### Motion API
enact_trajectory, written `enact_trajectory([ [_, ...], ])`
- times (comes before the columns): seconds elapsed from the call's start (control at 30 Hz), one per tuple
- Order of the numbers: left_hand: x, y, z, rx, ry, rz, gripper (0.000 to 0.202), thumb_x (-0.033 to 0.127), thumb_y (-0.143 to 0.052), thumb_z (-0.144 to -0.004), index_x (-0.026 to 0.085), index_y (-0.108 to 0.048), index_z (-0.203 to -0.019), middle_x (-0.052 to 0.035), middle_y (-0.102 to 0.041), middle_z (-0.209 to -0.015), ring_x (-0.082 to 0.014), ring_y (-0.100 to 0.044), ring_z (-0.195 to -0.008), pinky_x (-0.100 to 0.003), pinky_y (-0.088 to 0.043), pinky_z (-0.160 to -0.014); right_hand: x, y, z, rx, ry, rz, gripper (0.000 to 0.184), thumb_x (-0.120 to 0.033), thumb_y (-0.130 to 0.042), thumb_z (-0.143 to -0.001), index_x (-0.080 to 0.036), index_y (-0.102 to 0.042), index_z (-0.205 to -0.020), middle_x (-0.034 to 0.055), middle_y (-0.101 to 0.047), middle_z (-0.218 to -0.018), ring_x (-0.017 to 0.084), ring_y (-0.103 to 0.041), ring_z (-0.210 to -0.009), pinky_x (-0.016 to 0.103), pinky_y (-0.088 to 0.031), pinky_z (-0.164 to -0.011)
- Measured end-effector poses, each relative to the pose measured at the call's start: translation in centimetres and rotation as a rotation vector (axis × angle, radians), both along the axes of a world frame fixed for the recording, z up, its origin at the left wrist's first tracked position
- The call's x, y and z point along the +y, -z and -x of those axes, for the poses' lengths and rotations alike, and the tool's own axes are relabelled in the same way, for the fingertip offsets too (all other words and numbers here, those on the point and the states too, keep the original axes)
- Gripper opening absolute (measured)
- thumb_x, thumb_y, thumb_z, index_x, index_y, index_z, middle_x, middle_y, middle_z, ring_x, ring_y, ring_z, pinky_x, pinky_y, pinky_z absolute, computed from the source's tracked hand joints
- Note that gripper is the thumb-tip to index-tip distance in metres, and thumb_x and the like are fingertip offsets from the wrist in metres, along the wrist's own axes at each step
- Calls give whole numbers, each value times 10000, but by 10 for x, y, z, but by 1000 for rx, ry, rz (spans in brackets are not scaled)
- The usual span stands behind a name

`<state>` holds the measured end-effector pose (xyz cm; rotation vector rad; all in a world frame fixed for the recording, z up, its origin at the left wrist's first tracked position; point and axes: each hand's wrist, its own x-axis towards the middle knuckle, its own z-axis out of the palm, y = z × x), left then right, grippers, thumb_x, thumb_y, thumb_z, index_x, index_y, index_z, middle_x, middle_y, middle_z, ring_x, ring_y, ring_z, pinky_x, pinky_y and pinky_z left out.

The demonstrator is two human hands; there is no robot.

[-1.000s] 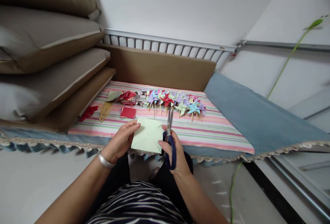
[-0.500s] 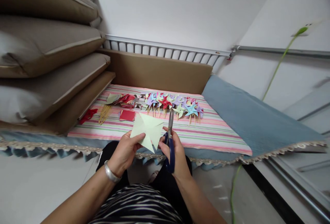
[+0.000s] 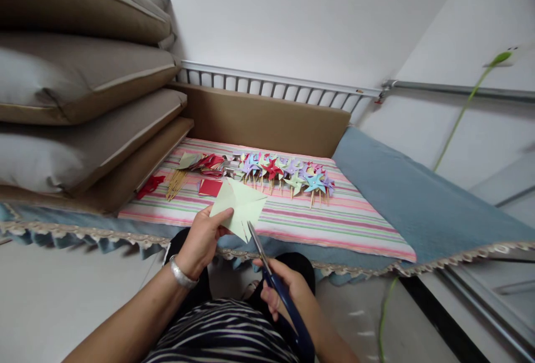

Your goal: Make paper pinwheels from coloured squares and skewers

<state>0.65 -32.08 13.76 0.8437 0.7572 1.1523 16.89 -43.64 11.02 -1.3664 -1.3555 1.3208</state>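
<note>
My left hand (image 3: 206,235) pinches a pale green paper square (image 3: 237,207) by its left side, thumb on top. Slits run inward from the square's corners. In my right hand (image 3: 288,290) is a pair of scissors (image 3: 267,265) with dark blue handles, its blades pointing up and left. The blade tips lie at the slit near the paper's lower right edge. Behind the paper, a cluster of colourful paper pinwheels (image 3: 288,170) on sticks rests on a striped cloth (image 3: 343,229).
Left of the pinwheels lie a red paper stack (image 3: 209,187), wooden sticks (image 3: 176,184), folded red papers (image 3: 211,163) and a red item (image 3: 150,187). Grey-brown cushions (image 3: 83,67) are piled at the left. A blue cover (image 3: 418,190) spreads to the right, and a green cable (image 3: 460,112) hangs there.
The scissors have swung from pointing upright beside the paper to slanting, with their tips at its lower edge. My right hand has dropped lower. My left hand still holds the paper.
</note>
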Motion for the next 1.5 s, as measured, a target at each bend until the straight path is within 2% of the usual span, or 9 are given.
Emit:
enact_trajectory([
  [0.2, -1, 0, -1, -8, -31, -12, 312, 271, -686, -657, 107, -615, -913, -73, -673, -766, -156, -599, -594, -255, -485, -502, 7, 11, 3, 9, 19, 28, 591, -546, -630, -664, -180, -542, -1119, -44, -468, -606, 66, -448, -401, 189, -357, -366],
  [0.37, -1, 2, -1, -9, -12, 4, 329, 277, -694, -648, 111, -611, -919, -72, -670, -764, -157, -597, -583, -254, -479, -485, 8, 13, 5, 21, 48, 84, 643, -577, -634, -636, -183, -531, -1134, -54, -467, -590, 58, -442, -375, 183, -360, -354],
  [0.6, -3, 1, -1, -9, 10, 13, 294, 263, -684, -660, 112, -617, -904, -68, -679, -766, -149, -601, -594, -242, -483, -498, 9, 10, 3, 29, 6, 90, 652, -569, -646, -631, -183, -532, -1145, -56, -456, -603, 50, -438, -390, 181, -383, -365],
  [0.73, -5, 0, -1, -6, 13, 19, 292, 269, -686, -654, 114, -624, -893, -70, -686, -767, -159, -608, -589, -258, -489, -500, 9, 8, 4, 41, 30, 85, 627, -547, -656, -630, -189, -544, -1132, -56, -461, -609, 45, -432, -386, 169, -361, -351],
  [0.93, -5, 0, -2, -13, -7, 21, 291, 270, -700, -635, 114, -635, -872, -63, -688, -756, -153, -604, -586, -242, -479, -489, 10, 8, 8, 57, 76, 92, 611, -520, -667, -623, -176, -560, -1117, -75, -450, -522, 45, -406, -339, 168, -328, -331],
  [1.2, -5, 1, -3, -8, -3, 15, 313, 282, -698, -637, 110, -637, -892, -72, -687, -775, -157, -607, -606, -245, -477, -502, 11, 4, 8, 30, 71, 110, 617, -492, -672, -621, -169, -553, -1133, -77, -460, -508, 50, -404, -337, 169, -319, -324],
  [1.33, -6, 2, -2, -10, 3, 18, 311, 280, -696, -640, 112, -637, -894, -67, -689, -769, -161, -607, -600, -255, -480, -505, 10, 3, 9, -4, 63, 133, 610, -492, -641, -654, -151, -539, -1149, -92, -436, -433, 58, -386, -311, 169, -314, -313],
  [1.5, -6, 2, -3, -8, 2, 14, 312, 285, -699, -636, 111, -638, -887, -68, -688, -759, -169, -611, -604, -260, -480, -512, 10, 4, 9, 1, 66, 99, 619, -519, -644, -643, -146, -545, -1127, -92, -429, -411, 63, -394, -307, 169, -310, -311],
])
